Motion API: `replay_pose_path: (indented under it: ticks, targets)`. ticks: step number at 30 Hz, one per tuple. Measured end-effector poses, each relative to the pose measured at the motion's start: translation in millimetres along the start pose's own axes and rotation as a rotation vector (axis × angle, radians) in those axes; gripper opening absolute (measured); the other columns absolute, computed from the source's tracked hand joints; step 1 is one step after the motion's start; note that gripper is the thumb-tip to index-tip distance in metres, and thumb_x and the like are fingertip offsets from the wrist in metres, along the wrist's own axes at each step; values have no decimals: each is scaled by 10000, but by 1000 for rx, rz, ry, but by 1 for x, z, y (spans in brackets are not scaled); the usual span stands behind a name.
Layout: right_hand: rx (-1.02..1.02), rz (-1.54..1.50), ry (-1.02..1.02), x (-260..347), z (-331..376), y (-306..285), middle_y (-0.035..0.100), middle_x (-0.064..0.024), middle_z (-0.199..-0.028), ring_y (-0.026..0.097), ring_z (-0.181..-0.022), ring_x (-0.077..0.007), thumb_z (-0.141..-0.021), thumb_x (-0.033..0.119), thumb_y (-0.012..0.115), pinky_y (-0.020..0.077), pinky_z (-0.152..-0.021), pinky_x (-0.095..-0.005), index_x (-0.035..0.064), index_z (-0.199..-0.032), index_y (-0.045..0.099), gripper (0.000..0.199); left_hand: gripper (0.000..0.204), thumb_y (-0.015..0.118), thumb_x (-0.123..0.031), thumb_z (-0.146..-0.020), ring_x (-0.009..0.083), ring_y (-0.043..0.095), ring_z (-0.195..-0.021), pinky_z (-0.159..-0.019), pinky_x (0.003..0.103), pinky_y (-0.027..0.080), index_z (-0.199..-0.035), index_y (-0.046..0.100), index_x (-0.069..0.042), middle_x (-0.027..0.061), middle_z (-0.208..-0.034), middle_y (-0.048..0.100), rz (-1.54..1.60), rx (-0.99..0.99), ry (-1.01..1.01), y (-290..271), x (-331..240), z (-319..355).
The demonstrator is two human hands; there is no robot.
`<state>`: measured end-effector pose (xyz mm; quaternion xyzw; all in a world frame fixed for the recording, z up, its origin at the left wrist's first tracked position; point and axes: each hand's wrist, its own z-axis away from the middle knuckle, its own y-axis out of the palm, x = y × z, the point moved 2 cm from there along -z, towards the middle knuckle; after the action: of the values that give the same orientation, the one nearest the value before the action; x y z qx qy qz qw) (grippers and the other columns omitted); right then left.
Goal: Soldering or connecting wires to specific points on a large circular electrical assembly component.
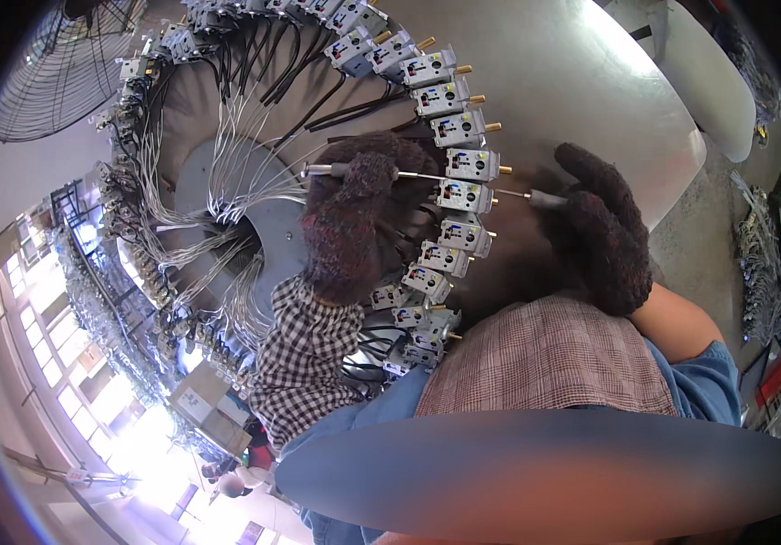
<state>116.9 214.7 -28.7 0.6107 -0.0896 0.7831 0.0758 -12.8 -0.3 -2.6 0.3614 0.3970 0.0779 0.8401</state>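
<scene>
Silver wires at disc opening, tools in hands

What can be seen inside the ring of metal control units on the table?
A grey disc, thin silvery strands converging over it, and black leads running inward. The gloved left hand reaches over too, gripping a thin-shafted tool. Whatever lies directly beneath that hand is covered.

Readable text: none | silver, box-shaped metal units set in a ring: small coloured marks on their faces, too small to read | tan rectangular box, lower left: pale label-like patch, nothing legible
</scene>
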Motion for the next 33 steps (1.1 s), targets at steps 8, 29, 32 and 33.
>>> replay_pose_path:
  ticks: [8, 29, 32, 33]
  targets:
    - [8, 480, -537, -21, 3, 11, 594, -157, -1166, 623, -786, -168, -883, 44, 641, 522, -707, -295, 34, -1373, 435, 531, 202, 534, -138, -985, 281, 688, -866, -708, 389, 598, -1102, 590, 17, 169, -997, 667, -98, -155, 18, -5, 5, 11]
    - [133, -371, 259, -2, 5, 15, 615, -187, -1159, 628, -938, -251, -960, 187, 535, 524, -824, -370, 27, -1386, 438, 466, 266, 555, -236, -987, 270, 697, -838, -642, 335, 589, -1054, 621, 13, 153, -971, 685, -180, -73, -2, -14, 5, 3]
    - [97, 524, -596, -7, 1, 14, 571, -177, -1183, 632, -879, -212, -987, 128, 524, 561, -752, -335, 15, -1316, 496, 348, 261, 557, -230, -987, 271, 698, -825, -626, 330, 590, -1055, 619, 14, 152, -963, 685, -134, -116, 30, -14, 7, 6]
    - [99, 523, -597, -6, 1, 14, 571, -177, -1183, 632, -879, -212, -987, 128, 524, 561, -752, -335, 15, -1316, 496, 348, 261, 557, -230, -987, 271, 698, -825, -626, 330, 590, -1055, 619, 14, 152, -963, 685, -134, -118, 31, -13, 7, 6]
